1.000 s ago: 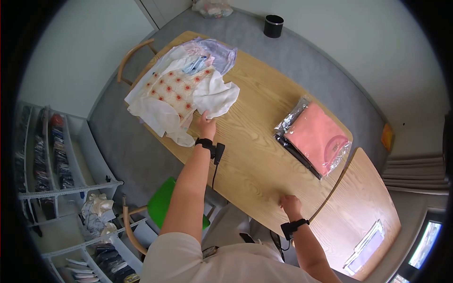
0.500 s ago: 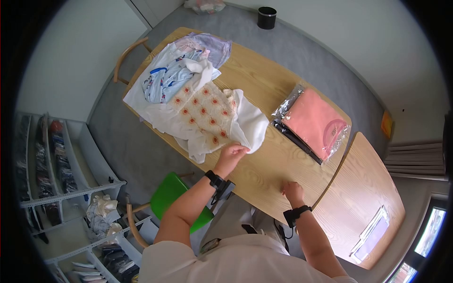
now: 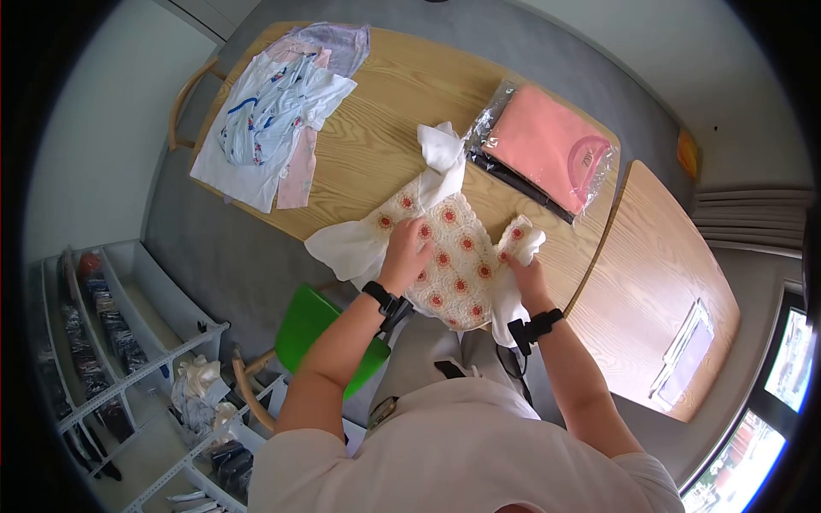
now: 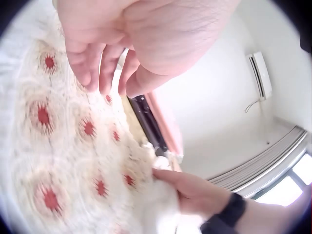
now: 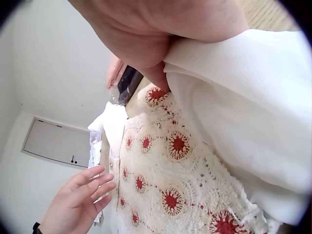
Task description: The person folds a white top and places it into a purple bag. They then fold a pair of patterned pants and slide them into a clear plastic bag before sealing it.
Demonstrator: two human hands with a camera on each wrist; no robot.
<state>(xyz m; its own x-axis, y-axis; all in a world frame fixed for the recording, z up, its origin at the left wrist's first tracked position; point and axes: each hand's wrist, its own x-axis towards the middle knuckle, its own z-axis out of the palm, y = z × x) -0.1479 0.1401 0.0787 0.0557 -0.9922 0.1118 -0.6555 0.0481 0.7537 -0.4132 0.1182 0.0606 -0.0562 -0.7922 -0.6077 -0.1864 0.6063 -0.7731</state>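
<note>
A cream crocheted garment with red flower centres and white sleeves [image 3: 453,256] lies over the table's near edge in front of the person. The left hand [image 3: 405,256] is over its left part; in the left wrist view that hand [image 4: 141,44] has its fingers apart and relaxed, with nothing between them. At the garment's right side the right hand [image 3: 529,282] pinches the fabric by a white sleeve. The right wrist view shows this hand [image 5: 165,29] against the white cloth [image 5: 234,97], its fingertips partly hidden.
A pile of light blue, white and pink clothes [image 3: 274,120] lies at the table's far left. A bagged pink garment [image 3: 547,145] rests on dark packages to the right. Papers [image 3: 684,355] lie on the side table [image 3: 658,256]; a green chair [image 3: 312,325] stands at the near edge.
The crocheted garment has come away from the pile toward the person and lies spread out. The left hand has let go of it; the right hand has moved up and taken hold of its right side.
</note>
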